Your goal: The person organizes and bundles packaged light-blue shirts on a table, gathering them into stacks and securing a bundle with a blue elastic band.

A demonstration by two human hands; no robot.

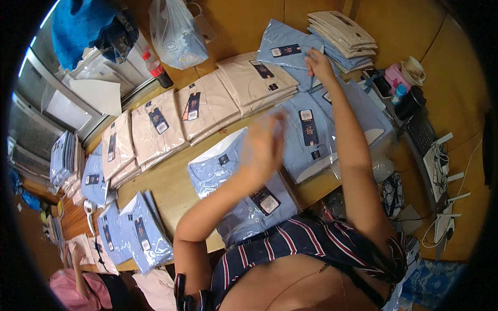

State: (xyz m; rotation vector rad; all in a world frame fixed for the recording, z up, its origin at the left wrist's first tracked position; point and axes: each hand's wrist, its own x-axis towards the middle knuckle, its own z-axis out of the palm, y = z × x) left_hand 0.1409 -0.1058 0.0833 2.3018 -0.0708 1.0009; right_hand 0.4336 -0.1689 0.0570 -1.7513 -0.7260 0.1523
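My right hand [319,66] reaches to the far side of the table, its fingers closed on the edge of a light blue folded shirt in a clear bag [280,47]. That shirt is tilted and carries a dark tag. My left hand [262,147] is raised above the middle of the table; its fingers are smeared by motion. Below it lies a bagged blue shirt [241,220] with a dark tag, partly covered by my forearm. Another bagged blue shirt [298,124] lies to the right of my left hand.
Stacks of bagged cream shirts [205,106] run along the back. More bagged blue shirts [142,236] lie at the left. A mixed stack [342,39], a cola bottle [157,70], a dark cup [410,102] and a keyboard [419,132] edge the table. A person in pink [83,290] sits lower left.
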